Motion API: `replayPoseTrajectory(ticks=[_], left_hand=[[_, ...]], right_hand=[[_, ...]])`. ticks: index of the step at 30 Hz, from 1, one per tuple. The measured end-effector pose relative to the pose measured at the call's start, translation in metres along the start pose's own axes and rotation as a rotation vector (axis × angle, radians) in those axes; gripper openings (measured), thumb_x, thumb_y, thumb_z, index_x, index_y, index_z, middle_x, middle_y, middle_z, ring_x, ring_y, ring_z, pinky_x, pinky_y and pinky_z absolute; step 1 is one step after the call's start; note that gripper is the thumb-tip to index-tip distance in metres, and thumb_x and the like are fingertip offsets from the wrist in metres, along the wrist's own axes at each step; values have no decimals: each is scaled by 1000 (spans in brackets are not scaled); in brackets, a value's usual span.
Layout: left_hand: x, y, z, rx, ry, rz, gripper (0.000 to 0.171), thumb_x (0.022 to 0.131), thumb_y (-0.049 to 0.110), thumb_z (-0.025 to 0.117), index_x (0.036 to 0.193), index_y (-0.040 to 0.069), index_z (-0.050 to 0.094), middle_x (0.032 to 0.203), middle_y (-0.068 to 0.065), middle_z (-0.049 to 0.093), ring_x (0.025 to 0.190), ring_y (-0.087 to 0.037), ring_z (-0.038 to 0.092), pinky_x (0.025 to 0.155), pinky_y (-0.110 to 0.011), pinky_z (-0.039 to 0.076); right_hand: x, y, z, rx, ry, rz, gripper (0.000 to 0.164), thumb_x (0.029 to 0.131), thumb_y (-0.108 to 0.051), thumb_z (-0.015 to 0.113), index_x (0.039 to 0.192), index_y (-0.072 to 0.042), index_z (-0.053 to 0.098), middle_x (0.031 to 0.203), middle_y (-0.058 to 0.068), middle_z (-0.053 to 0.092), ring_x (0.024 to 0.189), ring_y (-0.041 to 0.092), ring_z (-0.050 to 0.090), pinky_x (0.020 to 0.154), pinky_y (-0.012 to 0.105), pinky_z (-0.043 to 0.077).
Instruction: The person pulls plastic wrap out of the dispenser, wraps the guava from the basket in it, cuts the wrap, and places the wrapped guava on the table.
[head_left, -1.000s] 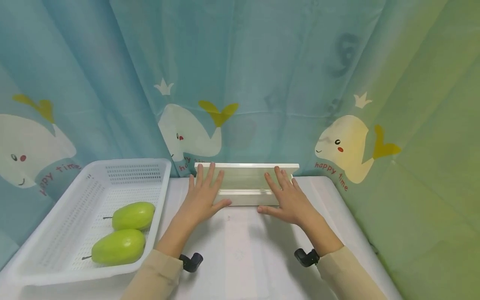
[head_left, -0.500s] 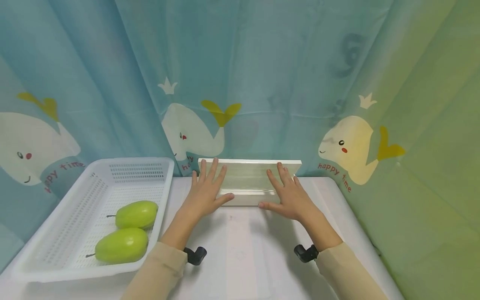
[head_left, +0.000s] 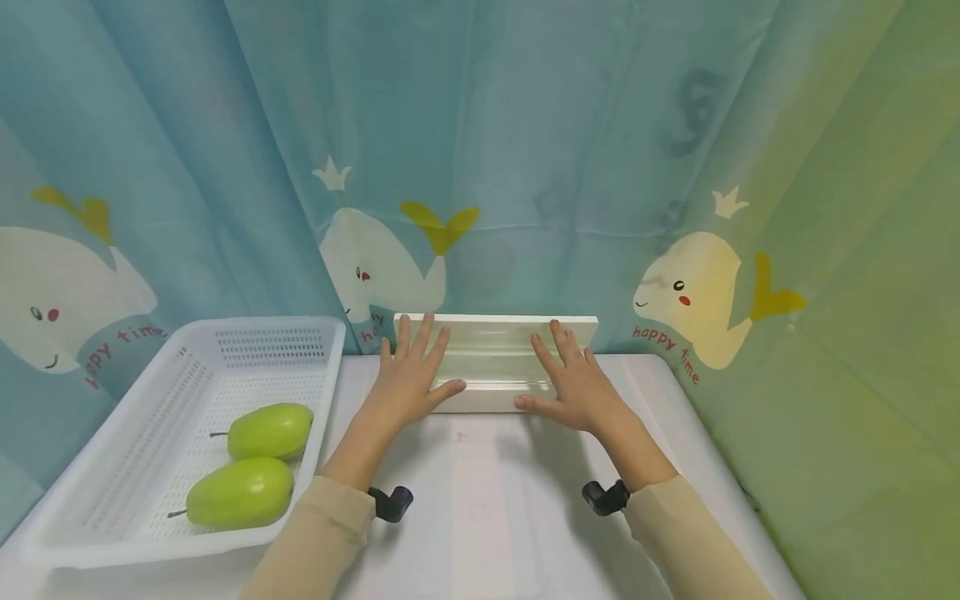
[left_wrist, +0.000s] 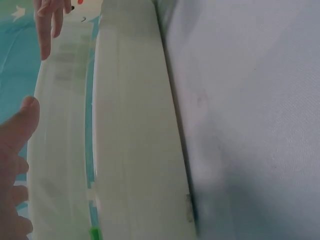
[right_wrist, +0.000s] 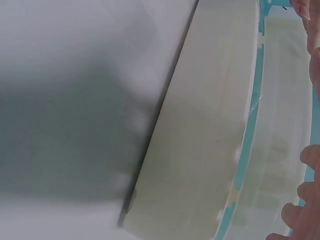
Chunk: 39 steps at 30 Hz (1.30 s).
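A pale, off-white long box-like object [head_left: 495, 401] stands at the far edge of the table, with a raised panel [head_left: 491, 340] behind its low front face. In the left wrist view a narrow gap separates the front face [left_wrist: 135, 120] from the panel [left_wrist: 60, 130], and teal shows through. My left hand [head_left: 405, 385] is spread at the panel's left part, fingertips near the top edge. Likewise spread, my right hand [head_left: 579, 390] is at its right part. Both thumbs point inward. Whether the fingertips press on the panel or only hover before it, I cannot tell.
To the left is a white perforated plastic basket [head_left: 318, 467] holding two green papaya-like fruits [head_left: 270, 431], with stems. A teal curtain [head_left: 525, 167] with whale prints hangs right behind the table; a green curtain [head_left: 847, 433] is at the right. White cloth covers the table [head_left: 480, 517].
The panel's top edge has risen slightly, and more of its face shows. Both hands have gone up a little with it, fingers still spread. The basket and fruits stay put.
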<state>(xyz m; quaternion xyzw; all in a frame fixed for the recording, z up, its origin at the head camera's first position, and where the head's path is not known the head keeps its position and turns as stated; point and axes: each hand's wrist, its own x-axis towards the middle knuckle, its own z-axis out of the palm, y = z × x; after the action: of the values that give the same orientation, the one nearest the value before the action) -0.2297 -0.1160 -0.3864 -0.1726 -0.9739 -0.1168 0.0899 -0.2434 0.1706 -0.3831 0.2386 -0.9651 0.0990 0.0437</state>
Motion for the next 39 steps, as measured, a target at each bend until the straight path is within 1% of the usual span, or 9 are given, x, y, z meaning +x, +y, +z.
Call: replayPoseTrajectory(ticks=[4,7,12,16,24,31,35,39], left_hand=[[2,-1,2,-12,6,1,90,95,60,55,160,12,18,167,-16,2,151,-47,-5,112,-74,12],[4,-2,4,-15,16,7,89,95,59,55,160,11,18,167,-17,2,150,-48,-5,112,-75,11],[5,-4,5,2,53,12,86,96,56,56,160,11,20,167,-18,7,150,-49,0,111,-75,14],[6,-4,4,7,65,12,86,96,55,57,159,9,22,167,-18,8,150,-48,-1,111,-76,15],[11,-5,4,7,54,8,87,95,54,60,159,9,23,167,-18,6,150,-48,-3,111,-76,15],[18,-7,4,-15,18,-7,86,96,56,57,160,11,20,167,-16,4,151,-45,-9,112,-75,10],[20,-9,5,-15,2,-16,86,97,57,55,160,13,18,168,-16,2,150,-44,-11,112,-75,8],[21,-10,6,-19,0,-15,86,97,57,55,160,13,17,168,-16,1,150,-45,-11,111,-76,7]], right_hand=[[2,1,-1,0,9,0,104,85,-70,61,160,-14,18,167,19,1,153,38,6,117,65,18],[3,2,0,-1,0,4,104,85,-71,61,161,-15,17,167,18,-1,153,38,5,117,65,17],[6,3,1,-6,-5,6,103,86,-70,60,161,-15,15,167,17,-2,153,38,4,118,65,16],[7,3,1,-3,0,1,102,86,-70,60,161,-15,16,167,17,-2,153,38,3,117,66,16],[9,2,-1,11,7,-1,101,87,-69,60,160,-13,18,166,21,2,152,41,6,116,67,17],[14,3,-2,26,-27,40,103,86,-71,58,161,-16,15,167,17,-4,153,39,3,118,65,14],[17,3,-2,29,-35,46,104,86,-73,57,161,-17,13,167,16,-4,153,39,2,118,64,14],[19,4,-2,27,-42,51,105,86,-73,57,161,-17,11,167,16,-4,153,40,2,119,64,13]])
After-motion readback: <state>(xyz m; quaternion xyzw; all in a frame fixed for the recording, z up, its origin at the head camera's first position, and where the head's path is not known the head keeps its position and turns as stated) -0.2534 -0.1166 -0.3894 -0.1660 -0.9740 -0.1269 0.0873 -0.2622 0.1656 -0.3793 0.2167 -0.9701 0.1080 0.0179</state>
